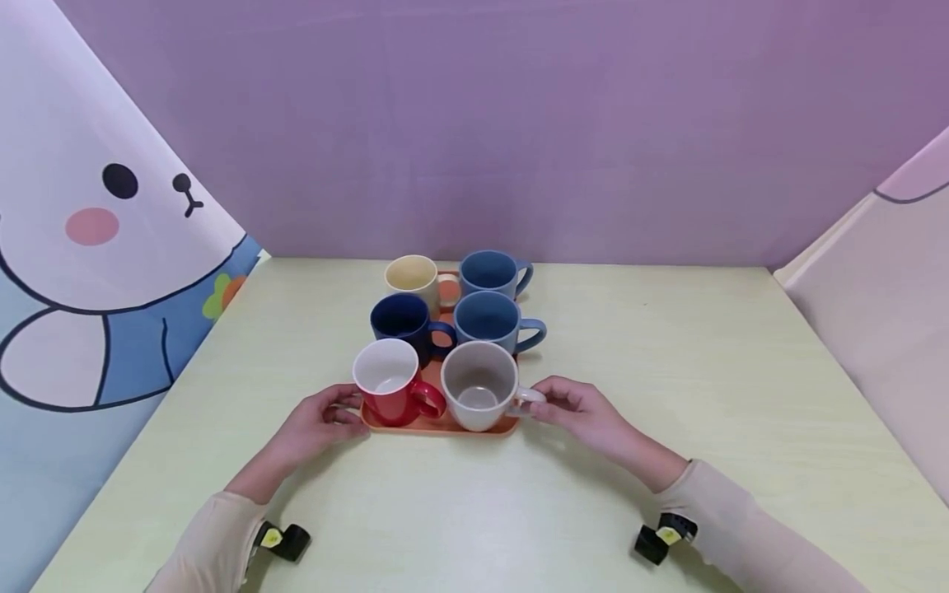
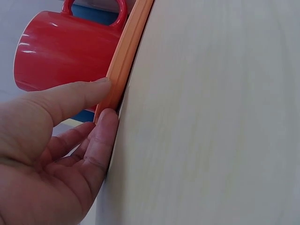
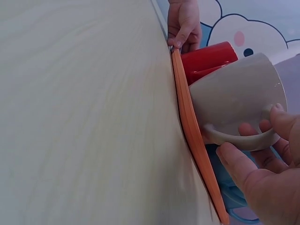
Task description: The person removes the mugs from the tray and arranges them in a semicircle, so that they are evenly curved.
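Note:
An orange tray (image 1: 432,422) lies on the table, bearing several mugs in two columns. My left hand (image 1: 320,424) pinches the tray's front left corner; in the left wrist view the thumb (image 2: 79,97) lies on the rim and a fingertip sits low against its side. Right beside that hand stands a red mug (image 1: 391,402) with a white inside. My right hand (image 1: 586,416) holds the handle of a large off-white mug (image 1: 478,395) at the tray's front right, fingers curled about the handle (image 3: 243,140). This mug is upright over the tray.
Behind the front pair stand a dark blue mug (image 1: 400,321) and a blue mug (image 1: 489,321). Farther back are a cream mug (image 1: 412,276) and another blue mug (image 1: 489,273). A purple backdrop (image 1: 474,132) rises at the back edge of the pale table (image 1: 445,511).

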`<state>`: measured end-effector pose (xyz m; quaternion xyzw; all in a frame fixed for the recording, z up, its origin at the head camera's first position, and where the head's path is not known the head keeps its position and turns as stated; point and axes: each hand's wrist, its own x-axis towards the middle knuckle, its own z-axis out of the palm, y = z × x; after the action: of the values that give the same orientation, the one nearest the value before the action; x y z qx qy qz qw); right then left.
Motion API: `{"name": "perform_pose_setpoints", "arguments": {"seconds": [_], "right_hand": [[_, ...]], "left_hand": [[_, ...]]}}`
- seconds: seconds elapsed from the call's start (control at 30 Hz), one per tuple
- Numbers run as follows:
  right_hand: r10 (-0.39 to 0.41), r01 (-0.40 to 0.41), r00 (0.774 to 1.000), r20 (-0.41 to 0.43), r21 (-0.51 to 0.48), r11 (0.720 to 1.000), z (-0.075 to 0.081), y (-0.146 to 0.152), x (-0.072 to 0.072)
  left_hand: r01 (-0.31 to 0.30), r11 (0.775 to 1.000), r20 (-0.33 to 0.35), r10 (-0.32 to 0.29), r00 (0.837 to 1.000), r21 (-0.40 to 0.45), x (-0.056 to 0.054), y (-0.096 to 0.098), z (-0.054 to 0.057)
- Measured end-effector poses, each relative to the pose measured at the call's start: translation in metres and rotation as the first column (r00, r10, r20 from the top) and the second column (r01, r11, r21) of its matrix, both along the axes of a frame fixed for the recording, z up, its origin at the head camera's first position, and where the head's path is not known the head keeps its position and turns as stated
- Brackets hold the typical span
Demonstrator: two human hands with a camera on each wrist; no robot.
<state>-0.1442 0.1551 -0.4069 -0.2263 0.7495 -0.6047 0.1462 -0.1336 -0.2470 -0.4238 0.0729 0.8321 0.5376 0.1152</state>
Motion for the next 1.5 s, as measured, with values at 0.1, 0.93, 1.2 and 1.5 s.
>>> {"name": "perform_pose_setpoints", "arguments": {"seconds": [0.1, 0.93, 1.2, 1.5], "right_hand": [[-0.010, 0.010, 1.000, 0.011, 0.005, 1.000, 0.001, 0.001, 0.000], [-0.056, 0.063, 0.993, 0.108, -0.060, 0.996, 0.000, 0.000, 0.000], [-0.053, 0.068, 0.987, 0.150, -0.091, 0.994, 0.001, 0.006, -0.001], [-0.064, 0.086, 0.984, 0.164, -0.126, 0.988, 0.012, 0.012, 0.002]], "left_hand": [[-0.001, 1.000, -0.001, 0.001, 1.000, 0.006, -0.001, 0.000, 0.000], [-0.009, 1.000, 0.004, 0.009, 1.000, 0.017, -0.002, 0.000, -0.001], [-0.015, 1.000, 0.014, 0.015, 1.000, 0.008, -0.001, 0.001, 0.000], [-0.018, 1.000, 0.015, 0.018, 1.000, 0.005, -0.001, 0.001, 0.000]]}}
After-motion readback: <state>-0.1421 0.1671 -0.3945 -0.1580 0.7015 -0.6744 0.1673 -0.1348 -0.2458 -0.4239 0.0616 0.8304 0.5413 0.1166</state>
